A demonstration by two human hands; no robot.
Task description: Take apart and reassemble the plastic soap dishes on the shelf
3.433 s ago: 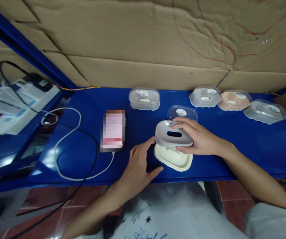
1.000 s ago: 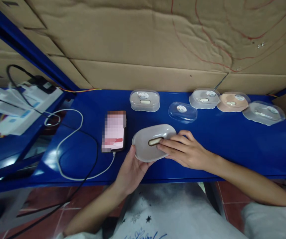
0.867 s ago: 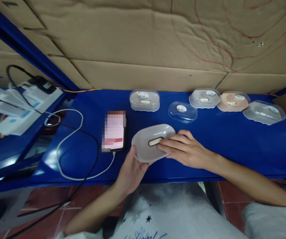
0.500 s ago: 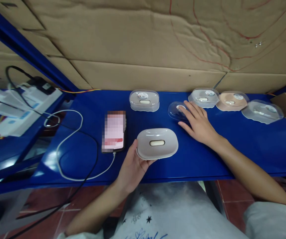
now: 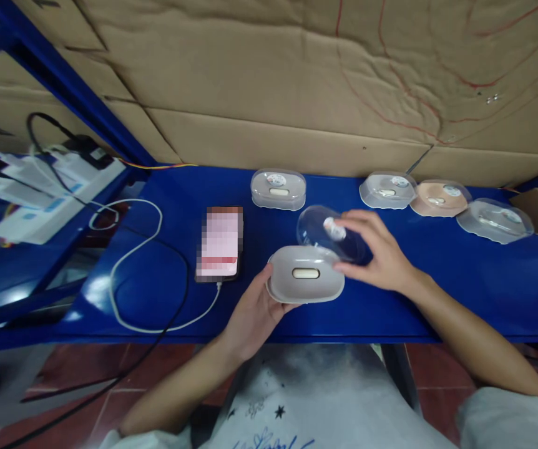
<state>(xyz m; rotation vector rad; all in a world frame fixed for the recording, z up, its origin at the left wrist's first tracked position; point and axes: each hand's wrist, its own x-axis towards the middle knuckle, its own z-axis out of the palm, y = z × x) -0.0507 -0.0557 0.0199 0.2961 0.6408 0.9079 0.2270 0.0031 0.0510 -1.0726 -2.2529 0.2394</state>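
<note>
My left hand (image 5: 254, 315) grips a pale grey oval dish (image 5: 282, 284) at its left side, thumb on the rim and fingers underneath. A cream, pill-shaped piece (image 5: 306, 273) shows in the middle of the dish. In my right hand (image 5: 381, 252) is a clear plastic lid (image 5: 313, 229) with a round sticker (image 5: 334, 229), held by its right side between thumb and fingers. The lid is tilted just behind and above the dish, overlapping its back rim in view. Whether the two touch, I cannot tell.
A grey lidded dish (image 5: 278, 192) stands at the back. Further right are another grey one (image 5: 387, 192), a peach one (image 5: 439, 199) and a grey one (image 5: 493, 221). A phone (image 5: 220, 243) with a white cable (image 5: 114, 284) lies left, near a power strip (image 5: 58, 202).
My right hand has lifted the clear lid off the table and brought it left, toward the dish. My left hand still holds the dish in nearly the same place.
</note>
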